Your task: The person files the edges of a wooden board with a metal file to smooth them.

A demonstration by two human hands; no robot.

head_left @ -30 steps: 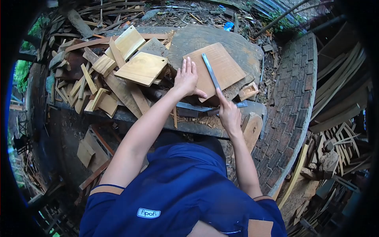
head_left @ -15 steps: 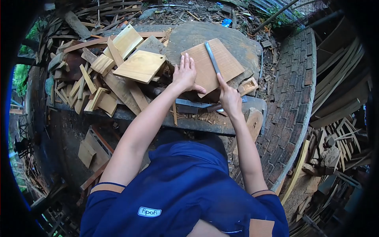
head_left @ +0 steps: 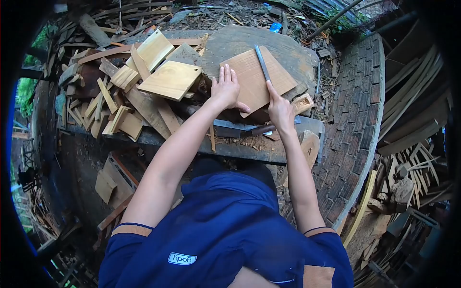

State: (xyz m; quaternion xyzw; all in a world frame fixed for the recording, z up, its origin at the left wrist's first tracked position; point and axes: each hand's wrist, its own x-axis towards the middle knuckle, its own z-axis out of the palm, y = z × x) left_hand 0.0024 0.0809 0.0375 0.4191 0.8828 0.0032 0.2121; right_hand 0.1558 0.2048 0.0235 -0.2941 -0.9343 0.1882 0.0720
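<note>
A flat brown wooden board [head_left: 254,81] lies tilted on a large round wood block [head_left: 225,43]. My left hand [head_left: 225,91] rests on the board's left edge, fingers pointing away from me and thumb spread along the lower edge. My right hand [head_left: 281,111] is wrapped round the near end of a long grey metal tool [head_left: 262,64], which lies across the board's right part with the index finger stretched along it. The tool's handle is hidden in the hand. Just below the board are a saw [head_left: 235,126] and a dark handle [head_left: 262,129].
Light wooden boards with holes [head_left: 171,80] and a heap of offcuts [head_left: 115,105] lie to the left. A small carved wood piece [head_left: 301,104] sits right of my right hand. A brick wall [head_left: 353,110] curves along the right, with wood strips [head_left: 418,163] beyond.
The metal tool's far end has shifted right and slightly away from me across the board, and my right hand has moved slightly with it. My left hand has barely moved.
</note>
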